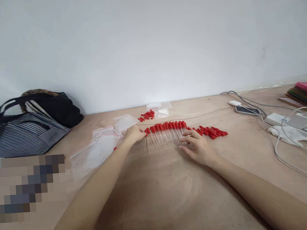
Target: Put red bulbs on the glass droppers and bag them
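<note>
A row of glass droppers [168, 136] with red rubber bulbs lies side by side on the wooden table, bulbs away from me. At the row's left end, my left hand [134, 134] is closed, its fingertips at the red bulb of a dropper [148, 143]; some fingers are hidden from view. Bare glass tubes [138, 146] lie beneath and beside that hand. My right hand [199, 148] is open at the row's right end, fingers apart, close to the last droppers. Loose red bulbs [214, 132] lie in a pile beyond it.
More red bulbs [147, 114] and a bag of glass tubes [162, 111] lie near the wall. Clear zip bags [100, 148] are at left, beside a striped bag [31, 132]. At right are a phone-like device [247, 111], a power strip [296, 122] and cables [276, 148].
</note>
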The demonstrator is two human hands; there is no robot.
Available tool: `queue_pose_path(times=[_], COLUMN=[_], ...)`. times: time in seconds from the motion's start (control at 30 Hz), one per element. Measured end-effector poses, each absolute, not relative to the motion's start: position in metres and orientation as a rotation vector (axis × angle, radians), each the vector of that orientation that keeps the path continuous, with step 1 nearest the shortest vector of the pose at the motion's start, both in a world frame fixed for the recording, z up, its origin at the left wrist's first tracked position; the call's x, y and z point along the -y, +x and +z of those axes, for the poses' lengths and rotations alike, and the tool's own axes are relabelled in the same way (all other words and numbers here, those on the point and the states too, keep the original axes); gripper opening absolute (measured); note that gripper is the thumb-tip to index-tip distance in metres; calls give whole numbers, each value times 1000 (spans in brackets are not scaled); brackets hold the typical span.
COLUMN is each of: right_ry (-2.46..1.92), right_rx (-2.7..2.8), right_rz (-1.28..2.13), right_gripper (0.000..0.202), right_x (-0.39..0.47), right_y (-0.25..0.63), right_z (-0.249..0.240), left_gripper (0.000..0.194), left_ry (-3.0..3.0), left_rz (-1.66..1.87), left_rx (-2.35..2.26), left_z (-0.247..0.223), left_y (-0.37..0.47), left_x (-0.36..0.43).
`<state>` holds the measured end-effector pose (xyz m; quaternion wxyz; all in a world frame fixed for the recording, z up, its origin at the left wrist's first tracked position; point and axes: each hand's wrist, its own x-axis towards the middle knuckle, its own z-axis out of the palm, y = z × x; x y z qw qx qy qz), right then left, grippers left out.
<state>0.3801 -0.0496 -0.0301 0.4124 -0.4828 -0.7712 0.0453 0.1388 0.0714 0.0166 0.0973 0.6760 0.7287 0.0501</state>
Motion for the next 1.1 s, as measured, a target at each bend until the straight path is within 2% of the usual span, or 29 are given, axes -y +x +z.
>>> queue_pose_path(times=[0.17, 0.3, 0.5, 0.93, 1.1], right_ry=[-1572, -1898, -1988, -2148, -2218], right_rx=[1821, 1647, 1723, 1763, 1715], right_rz=[-88, -78, -28, -176, -169], right_gripper=[14, 16, 20, 27, 29], right_x=[35, 27, 22, 5, 5], right_y=[412, 442, 440, 406, 406], right_z=[-21, -13, -18, -29, -31], left_gripper=[27, 36, 50, 38, 22], left_ry=[1923, 1869, 1825, 1720, 1636], left_rz=[85, 44, 40, 351, 519], left_rx=[-2172, -2187, -2195, -2026, -1909], left_z=[20, 27, 28, 7, 16], left_y=[146, 149, 149, 151, 148], left_x=[-78, -82, -86, -94, -84])
